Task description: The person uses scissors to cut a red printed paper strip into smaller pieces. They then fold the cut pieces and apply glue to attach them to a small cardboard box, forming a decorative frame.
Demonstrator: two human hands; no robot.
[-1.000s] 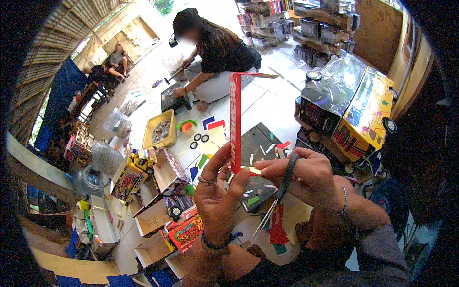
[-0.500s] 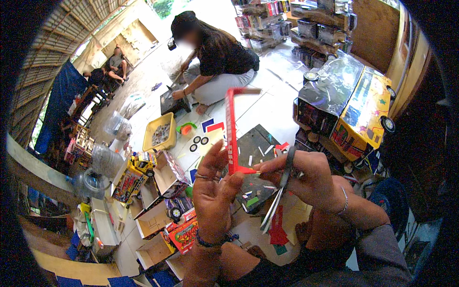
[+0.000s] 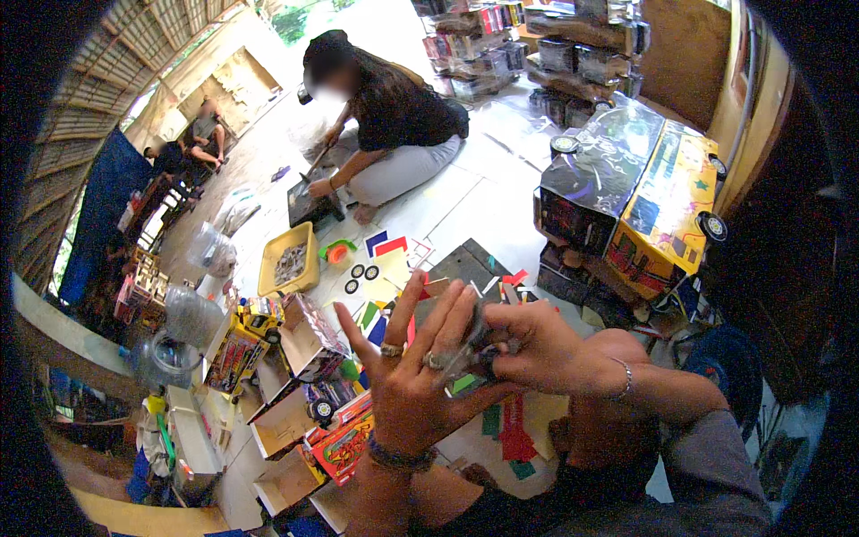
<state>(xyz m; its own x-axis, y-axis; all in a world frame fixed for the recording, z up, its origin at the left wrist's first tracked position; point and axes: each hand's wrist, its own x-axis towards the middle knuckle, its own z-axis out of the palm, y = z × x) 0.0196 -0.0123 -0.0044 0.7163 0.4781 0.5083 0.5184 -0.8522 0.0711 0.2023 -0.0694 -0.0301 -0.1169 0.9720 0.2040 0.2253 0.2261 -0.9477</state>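
My left hand (image 3: 416, 389) is raised at the centre with its fingers stretched out and spread. Its thumb reaches toward my right hand (image 3: 555, 353), which is closed round a pair of scissors (image 3: 467, 353). Motion blurs the scissors; they lie against the inner side of my left fingers. Below and behind the hands is a dark board (image 3: 470, 259) with small coloured scraps. Red paper pieces (image 3: 513, 434) lie near my knee. The red folded strip cannot be clearly made out; a patch of red shows between my left fingers.
A person (image 3: 385, 134) sits on the tiled floor ahead, hands on a dark block. A yellow basin (image 3: 289, 259) and small black wheels (image 3: 358, 271) lie left of centre. A large yellow-black toy truck (image 3: 626, 197) stands right. Wooden truck bodies (image 3: 286, 425) crowd the left.
My left hand has let go of the red strip and spread its fingers. My right hand has brought the scissors left, up against the left hand. The view has shifted slightly.
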